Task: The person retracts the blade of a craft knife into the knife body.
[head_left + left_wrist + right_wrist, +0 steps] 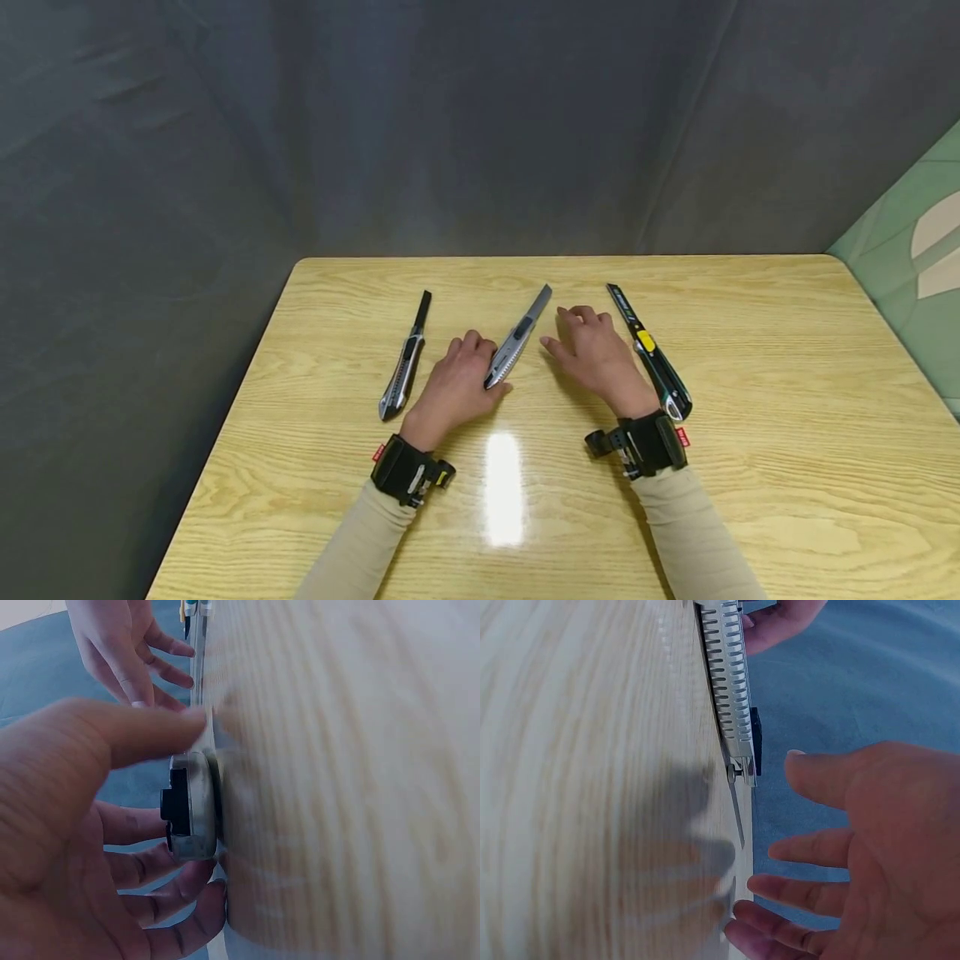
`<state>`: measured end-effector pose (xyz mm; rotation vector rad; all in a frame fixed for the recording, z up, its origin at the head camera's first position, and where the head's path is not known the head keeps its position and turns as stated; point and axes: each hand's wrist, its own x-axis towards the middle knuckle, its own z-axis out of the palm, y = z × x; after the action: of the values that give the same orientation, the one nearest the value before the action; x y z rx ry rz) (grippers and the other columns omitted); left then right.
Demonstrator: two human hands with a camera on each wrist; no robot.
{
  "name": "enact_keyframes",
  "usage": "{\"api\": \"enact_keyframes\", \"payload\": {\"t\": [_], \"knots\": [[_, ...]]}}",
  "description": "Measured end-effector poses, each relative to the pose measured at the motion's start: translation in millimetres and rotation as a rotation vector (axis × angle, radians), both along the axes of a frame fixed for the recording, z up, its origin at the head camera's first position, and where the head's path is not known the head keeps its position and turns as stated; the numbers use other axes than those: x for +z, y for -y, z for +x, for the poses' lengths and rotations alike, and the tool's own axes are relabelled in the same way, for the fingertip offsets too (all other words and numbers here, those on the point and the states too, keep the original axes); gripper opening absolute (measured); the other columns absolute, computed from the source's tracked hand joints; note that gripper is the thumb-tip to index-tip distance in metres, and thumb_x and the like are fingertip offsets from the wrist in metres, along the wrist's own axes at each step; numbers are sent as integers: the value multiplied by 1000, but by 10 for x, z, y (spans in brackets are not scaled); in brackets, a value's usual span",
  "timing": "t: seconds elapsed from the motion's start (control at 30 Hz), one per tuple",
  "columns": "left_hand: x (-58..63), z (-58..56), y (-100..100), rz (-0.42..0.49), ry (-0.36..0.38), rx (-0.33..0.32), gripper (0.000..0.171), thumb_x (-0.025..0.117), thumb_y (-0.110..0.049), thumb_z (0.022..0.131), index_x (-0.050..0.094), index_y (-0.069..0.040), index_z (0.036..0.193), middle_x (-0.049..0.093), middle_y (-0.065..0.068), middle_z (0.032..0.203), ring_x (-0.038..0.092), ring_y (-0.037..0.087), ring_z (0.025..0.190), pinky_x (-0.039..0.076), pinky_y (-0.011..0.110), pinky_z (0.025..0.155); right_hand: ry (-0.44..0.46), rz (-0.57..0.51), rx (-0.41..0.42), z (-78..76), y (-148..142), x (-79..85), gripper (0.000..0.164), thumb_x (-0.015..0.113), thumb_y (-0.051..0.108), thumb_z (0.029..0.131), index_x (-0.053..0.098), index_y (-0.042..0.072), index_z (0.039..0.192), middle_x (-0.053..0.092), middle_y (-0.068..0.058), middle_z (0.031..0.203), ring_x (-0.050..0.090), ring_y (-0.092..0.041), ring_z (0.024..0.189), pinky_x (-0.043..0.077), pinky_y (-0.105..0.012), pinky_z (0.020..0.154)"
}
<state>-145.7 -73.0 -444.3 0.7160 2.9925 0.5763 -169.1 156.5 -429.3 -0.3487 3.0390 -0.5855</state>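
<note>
A silver box cutter (517,340) lies slantwise on the wooden table between both hands, its blade end pointing away. My left hand (461,379) is around its near end, thumb on one side and fingers on the other. From the left wrist, the cutter (193,814) shows between the thumb and the fingers; the thumb looks apart from it, while some fingertips are at its edge. My right hand (596,354) hovers with spread, relaxed fingers, right of the blade. In the right wrist view, the cutter's ridged side (726,675) is near the right thumb, not touching it.
Left of the left hand lies a silver-and-black box cutter (402,367). A black-and-teal cutter with a yellow slider (647,342) lies just right of the right hand. Dark cloth (480,125) hangs behind the wooden table (787,400).
</note>
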Motion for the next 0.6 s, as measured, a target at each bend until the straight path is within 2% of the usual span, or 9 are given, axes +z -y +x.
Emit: {"api": "enact_keyframes", "payload": {"t": [0.33,0.5,0.6], "knots": [[36,-6,1,-4,-30,-14,44,72,-38,81,55,-8,108,46,2,94,43,18,78,46,30,55,5,-1,23,1,33,8,64,50,47,95,41,3,140,43,-26,137,40,-46,118,49,-61,89],[44,-18,-9,42,-68,-14,33,68,-32,83,60,-7,103,52,3,93,46,16,78,50,31,60,29,-13,31,17,76,37,63,51,45,95,40,3,140,48,-24,134,43,-42,119,51,-59,88],[42,-17,-14,72,-81,-10,29,64,-30,85,61,-7,102,52,3,93,45,16,79,51,33,62,32,-30,33,29,106,57,59,53,43,94,46,2,136,54,-22,128,49,-38,114,53,-57,84]]}}
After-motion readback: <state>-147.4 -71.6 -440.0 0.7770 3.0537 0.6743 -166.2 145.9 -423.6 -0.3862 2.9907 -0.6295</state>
